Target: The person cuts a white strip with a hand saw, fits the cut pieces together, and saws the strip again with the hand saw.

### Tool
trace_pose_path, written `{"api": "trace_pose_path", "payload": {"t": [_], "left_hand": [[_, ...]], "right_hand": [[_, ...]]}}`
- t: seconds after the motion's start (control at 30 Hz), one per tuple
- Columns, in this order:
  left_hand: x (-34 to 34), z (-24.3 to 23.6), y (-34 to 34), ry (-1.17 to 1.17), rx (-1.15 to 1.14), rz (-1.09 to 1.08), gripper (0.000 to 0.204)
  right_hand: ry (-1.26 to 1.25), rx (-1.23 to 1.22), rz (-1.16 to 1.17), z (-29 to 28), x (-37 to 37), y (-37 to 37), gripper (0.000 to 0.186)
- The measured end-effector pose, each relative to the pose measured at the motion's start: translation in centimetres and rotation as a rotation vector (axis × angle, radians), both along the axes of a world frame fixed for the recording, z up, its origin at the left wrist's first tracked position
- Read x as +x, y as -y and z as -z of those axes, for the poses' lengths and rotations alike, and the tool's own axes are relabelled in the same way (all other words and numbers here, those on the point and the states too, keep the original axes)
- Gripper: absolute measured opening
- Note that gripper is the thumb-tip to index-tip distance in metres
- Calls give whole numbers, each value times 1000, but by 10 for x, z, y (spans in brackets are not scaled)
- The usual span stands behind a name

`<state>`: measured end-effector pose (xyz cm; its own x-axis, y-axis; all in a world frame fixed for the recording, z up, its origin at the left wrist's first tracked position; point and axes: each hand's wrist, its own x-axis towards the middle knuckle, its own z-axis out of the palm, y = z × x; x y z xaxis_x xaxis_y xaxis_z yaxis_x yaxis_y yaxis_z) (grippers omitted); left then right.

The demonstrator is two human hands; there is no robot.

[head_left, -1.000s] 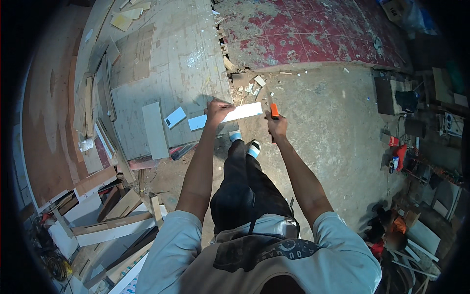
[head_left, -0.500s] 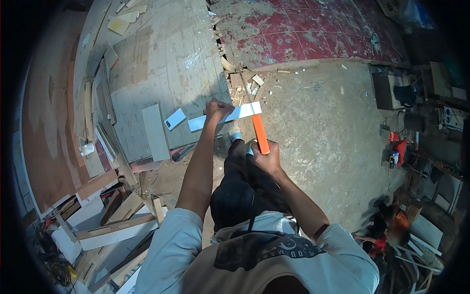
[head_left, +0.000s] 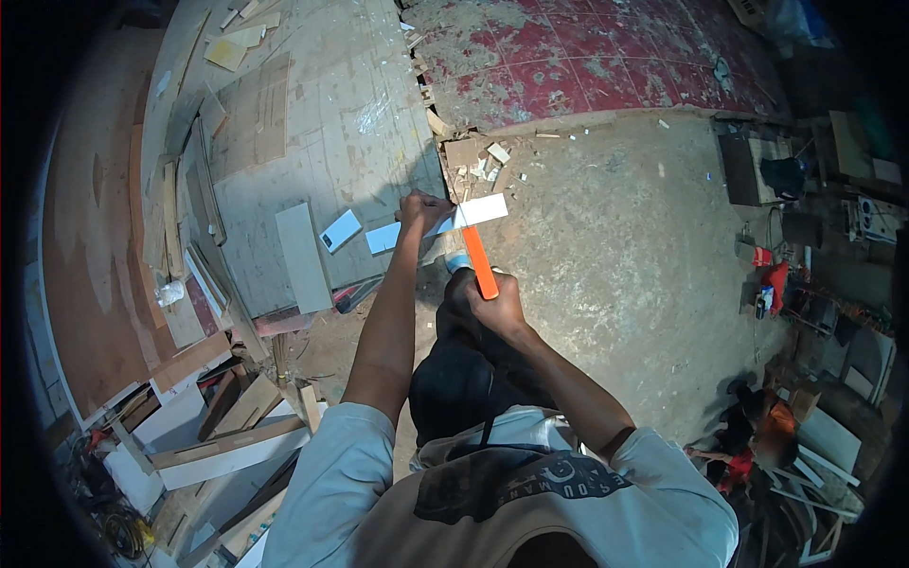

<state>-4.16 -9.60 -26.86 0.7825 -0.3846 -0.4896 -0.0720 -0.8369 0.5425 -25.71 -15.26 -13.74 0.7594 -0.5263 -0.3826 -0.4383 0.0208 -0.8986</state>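
A narrow white board point(head_left: 488, 207) lies crosswise at the right edge of the low wooden platform, its right end jutting past that edge. My left hand point(head_left: 422, 210) is closed on the board's middle, fingers over its far side. In my right hand point(head_left: 500, 301) is a handsaw with a straight orange handle point(head_left: 479, 262). Its thin blade appears nearly edge-on as a line across the board, so the teeth cannot be made out. My foot point(head_left: 457, 262) shows just below the board. A small white, phone-like rectangle point(head_left: 340, 231) rests left of it.
A pale plank point(head_left: 303, 257) lies on the wooden platform point(head_left: 331, 123). Wood scraps point(head_left: 492, 163) litter the floor beyond the board. Offcuts point(head_left: 227, 440) are heaped at the lower left. A dark cabinet point(head_left: 748, 170) stands at right; another person point(head_left: 757, 435) is low at lower right.
My right hand and the orange saw handle have moved left and slightly closer to the board. The board has shifted only slightly under my left hand.
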Motion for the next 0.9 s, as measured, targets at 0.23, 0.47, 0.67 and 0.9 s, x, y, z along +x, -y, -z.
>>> {"api": "trace_pose_path", "payload": {"t": [0.23,0.47,0.67,0.9], "left_hand": [[1,13,0,47,-12,-2,25],[3,29,-7,93,-97,-4,27],[6,34,-10,84,-138,-49,31],[-3,26,-3,120,-154,-33,33]], "right_hand": [[-11,13,-9,-2,3,-2,20],[-75,-19,-45,-5,7,-3,21],[-106,26,-42,-13,15,-4,20],[-97,-39,-55,-23,9,1,20]]}}
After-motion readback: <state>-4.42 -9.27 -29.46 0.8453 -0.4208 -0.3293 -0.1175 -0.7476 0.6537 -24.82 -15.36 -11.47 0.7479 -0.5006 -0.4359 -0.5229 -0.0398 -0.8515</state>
